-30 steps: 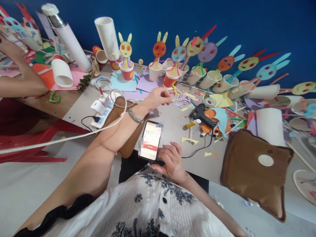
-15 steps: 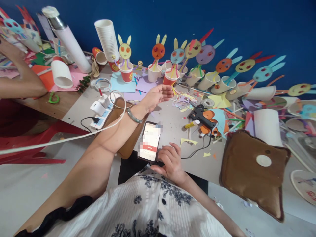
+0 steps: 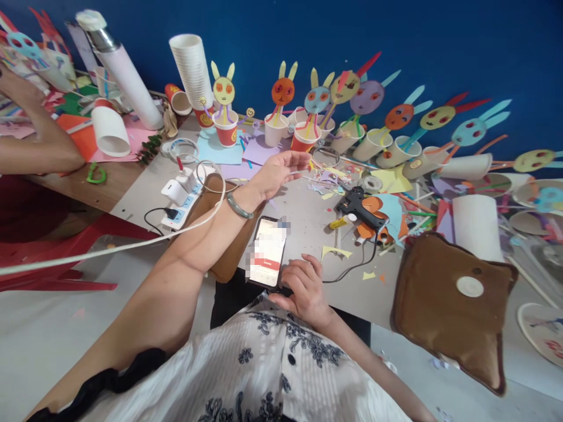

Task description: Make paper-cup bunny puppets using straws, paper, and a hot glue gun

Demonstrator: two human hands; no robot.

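Observation:
My left hand (image 3: pixel 284 173), with a bangle on its wrist, is stretched forward over the table, palm turned sideways and fingers extended. It is nearest to a red-and-white paper cup (image 3: pixel 305 139) holding a blue paper rabbit head (image 3: pixel 316 99). Nothing shows in its fingers. My right hand (image 3: pixel 304 288) rests at the table's front edge, fingers loosely bent and apart, with nothing visible in it. Just left of it lies a smartphone (image 3: pixel 269 249), its screen lit and partly blurred out. Whether the thumb touches the phone I cannot tell.
A row of paper rabbits in cups lines the blue wall. A black glue gun (image 3: pixel 360 208), a glue stick (image 3: pixel 342 221) and paper scraps lie right. A brown cushion-like pouch (image 3: pixel 448 305) overhangs the edge. At left are a power strip (image 3: pixel 182 208), a cable and another person's arm (image 3: pixel 39 155).
Almost nothing differs. The fingers of my left hand have shifted very slightly; my right hand and the phone stay where they were.

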